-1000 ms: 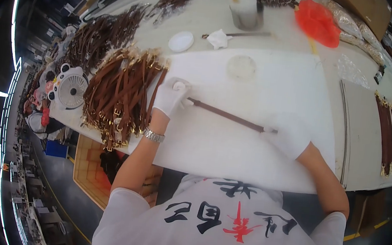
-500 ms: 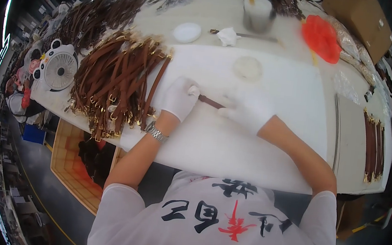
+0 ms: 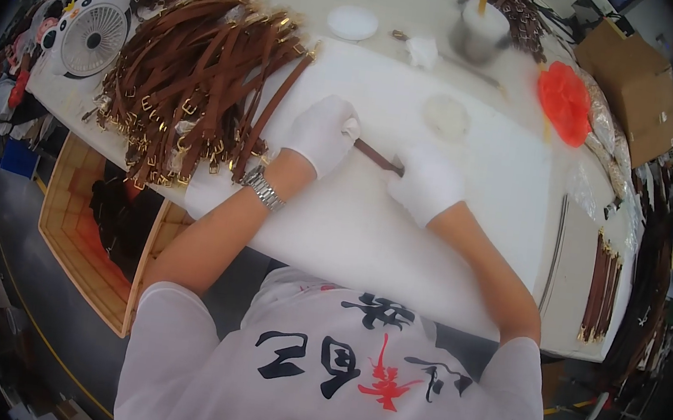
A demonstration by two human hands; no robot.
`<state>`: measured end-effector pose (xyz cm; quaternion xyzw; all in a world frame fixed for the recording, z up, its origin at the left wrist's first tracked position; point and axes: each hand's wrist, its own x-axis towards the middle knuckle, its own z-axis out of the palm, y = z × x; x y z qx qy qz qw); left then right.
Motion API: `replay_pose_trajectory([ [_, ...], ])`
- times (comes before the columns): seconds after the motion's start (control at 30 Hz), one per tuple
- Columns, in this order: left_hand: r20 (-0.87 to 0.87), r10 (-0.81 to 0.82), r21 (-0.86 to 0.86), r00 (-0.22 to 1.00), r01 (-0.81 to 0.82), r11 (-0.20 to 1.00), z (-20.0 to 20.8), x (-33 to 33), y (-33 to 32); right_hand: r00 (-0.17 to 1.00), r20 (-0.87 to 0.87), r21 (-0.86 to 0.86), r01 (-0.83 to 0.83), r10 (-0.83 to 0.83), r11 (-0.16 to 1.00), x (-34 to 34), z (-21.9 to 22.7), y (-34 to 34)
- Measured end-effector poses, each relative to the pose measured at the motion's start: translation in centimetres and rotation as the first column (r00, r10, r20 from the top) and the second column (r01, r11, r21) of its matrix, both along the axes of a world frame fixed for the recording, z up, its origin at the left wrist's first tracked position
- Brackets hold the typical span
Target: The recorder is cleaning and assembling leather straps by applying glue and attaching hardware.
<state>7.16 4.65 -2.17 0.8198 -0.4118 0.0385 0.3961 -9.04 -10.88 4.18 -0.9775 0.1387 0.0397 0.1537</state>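
Note:
A short length of brown leather strap stretches between my two white-gloved hands, just above the white work surface. My left hand is closed, with a small crumpled white cloth at its fingertips where the strap's left end disappears. The strap's other end is pinched in the fingers of my right hand. Left of my left hand lies a big pile of brown leather straps with gold-coloured buckles. One separate strap slants along the pile's right edge.
A white fan stands at the far left. Toward the back are a white lid, a white crumpled wad, a cup and a red bag. Several finished-looking straps lie on the right near a cardboard box.
The view has shifted, so the table appears turned. My right hand, blurred before, is now sharp and grips the strap's end. My left hand keeps its hold, and slightly more strap shows.

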Motion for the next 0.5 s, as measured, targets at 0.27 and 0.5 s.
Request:
replay_pose_trajectory([
  [0.27, 0.025, -0.034, 0.086, 0.999, 0.032, 0.996, 1.6, -1.7, -0.2, 0.950, 0.314, 0.012, -0.010, 0.006, 1.000, -8.1, -1.1, -3.0],
  [0.5, 0.104, -0.460, 0.140, 0.882, 0.445, 0.885, 1.1, -8.3, -4.9, 0.912, 0.410, 0.118, -0.084, 0.029, 0.989, -8.6, -3.4, -4.4],
])
